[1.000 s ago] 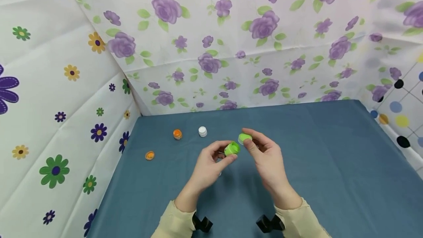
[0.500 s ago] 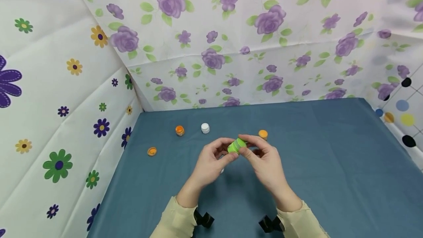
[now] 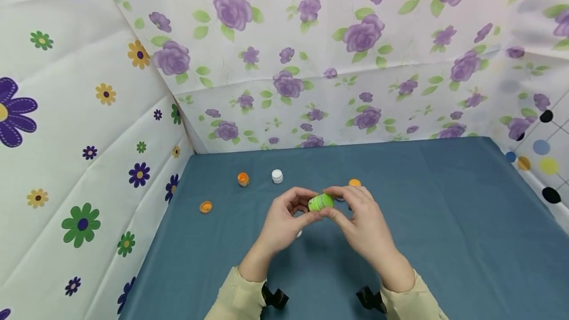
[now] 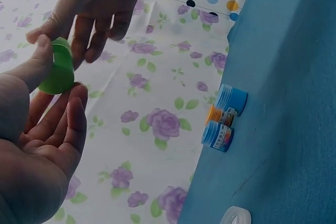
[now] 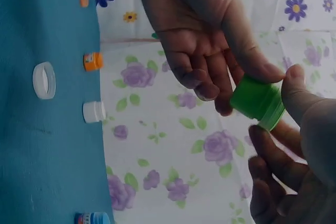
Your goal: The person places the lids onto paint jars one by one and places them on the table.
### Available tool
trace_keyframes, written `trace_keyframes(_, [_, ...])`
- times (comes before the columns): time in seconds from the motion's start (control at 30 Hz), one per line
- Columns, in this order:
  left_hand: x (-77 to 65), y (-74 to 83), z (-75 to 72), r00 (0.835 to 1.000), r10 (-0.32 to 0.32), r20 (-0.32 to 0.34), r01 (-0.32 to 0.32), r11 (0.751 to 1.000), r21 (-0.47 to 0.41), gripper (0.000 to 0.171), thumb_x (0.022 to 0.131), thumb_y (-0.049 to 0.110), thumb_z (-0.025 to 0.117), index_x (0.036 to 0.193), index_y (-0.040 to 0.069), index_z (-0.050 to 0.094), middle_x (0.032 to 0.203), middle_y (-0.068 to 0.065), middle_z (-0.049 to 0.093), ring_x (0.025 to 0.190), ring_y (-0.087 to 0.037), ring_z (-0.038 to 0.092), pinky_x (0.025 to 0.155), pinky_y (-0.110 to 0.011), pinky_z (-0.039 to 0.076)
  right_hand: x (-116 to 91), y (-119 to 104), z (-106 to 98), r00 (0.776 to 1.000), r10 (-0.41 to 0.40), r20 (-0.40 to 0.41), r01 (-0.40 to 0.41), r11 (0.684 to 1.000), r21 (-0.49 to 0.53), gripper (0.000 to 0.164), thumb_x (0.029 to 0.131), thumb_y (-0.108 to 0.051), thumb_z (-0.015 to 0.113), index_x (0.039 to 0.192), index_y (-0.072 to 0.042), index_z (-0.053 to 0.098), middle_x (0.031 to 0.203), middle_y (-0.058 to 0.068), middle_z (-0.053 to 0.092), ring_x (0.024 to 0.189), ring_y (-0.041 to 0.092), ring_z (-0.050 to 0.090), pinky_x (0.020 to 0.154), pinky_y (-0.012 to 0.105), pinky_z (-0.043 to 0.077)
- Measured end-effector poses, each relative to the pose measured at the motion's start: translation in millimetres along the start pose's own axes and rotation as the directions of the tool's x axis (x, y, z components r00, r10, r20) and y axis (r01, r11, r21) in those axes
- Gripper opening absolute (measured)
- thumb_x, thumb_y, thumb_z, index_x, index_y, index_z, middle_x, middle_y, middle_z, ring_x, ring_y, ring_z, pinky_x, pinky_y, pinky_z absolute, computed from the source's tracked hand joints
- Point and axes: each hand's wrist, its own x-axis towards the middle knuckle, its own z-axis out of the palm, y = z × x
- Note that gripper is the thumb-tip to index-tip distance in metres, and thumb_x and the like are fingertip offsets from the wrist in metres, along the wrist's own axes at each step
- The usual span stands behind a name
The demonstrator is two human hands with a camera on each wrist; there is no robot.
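A small green jar (image 3: 320,202) is held in the air over the table between both hands, its lid end toward the right. My left hand (image 3: 286,219) grips the body with thumb and fingers. On the lid end, my right hand (image 3: 366,223) pinches with thumb and fingertips. The right wrist view shows the green jar (image 5: 256,100) with its green lid against the rim; how firmly it sits is unclear. Under the left hand lies a white lid (image 3: 300,233), mostly hidden in the head view but plain as a white ring (image 5: 44,81) in the right wrist view.
Toward the back left stand an orange jar (image 3: 243,179) and a white jar (image 3: 277,177), with an orange lid (image 3: 206,207) lying nearer. Behind the right hand, partly covered, is an orange-topped jar (image 3: 354,182). Blue jars (image 4: 218,136) flank it in the left wrist view.
The right hand has brought the green lid from beside the jar onto its mouth. Its fingers have since turned around the lid, and the jar has tipped nearer to level.
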Motion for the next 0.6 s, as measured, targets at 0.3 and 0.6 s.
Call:
trace_keyframes(0.3, [-1.3,-4.2,3.7,1.0,0.012,0.026,-0.013,0.999,0.049,0.033,0.095,0.012,0.084,0.127,0.014,0.075,0.11,-0.002,0.074,0.091,-0.02,0.069,0.082,-0.036,0.059,2.2,-3.7,2.0,0.993,0.109,0.044,-0.095,0.966,-0.242,0.04,0.104,-0.052,0.066,0.078,-0.021,0.062,0.07,-0.008,0.053,0.089,0.023,0.061,0.06,0.035,0.044])
trace_keyframes(0.6, [-2.1,-4.5,4.1,1.0,-0.004,0.015,0.003,1.0,0.029,0.033,0.099,0.012,0.08,0.131,0.008,0.074,0.111,-0.007,0.073,0.093,-0.021,0.068,0.081,-0.034,0.059,-6.1,8.8,-9.6,0.997,0.062,-0.037,-0.067,0.987,-0.146,0.047,0.115,-0.048,0.044,0.1,-0.016,0.076,0.087,-0.004,0.068,0.083,0.019,0.061,0.065,0.04,0.05])
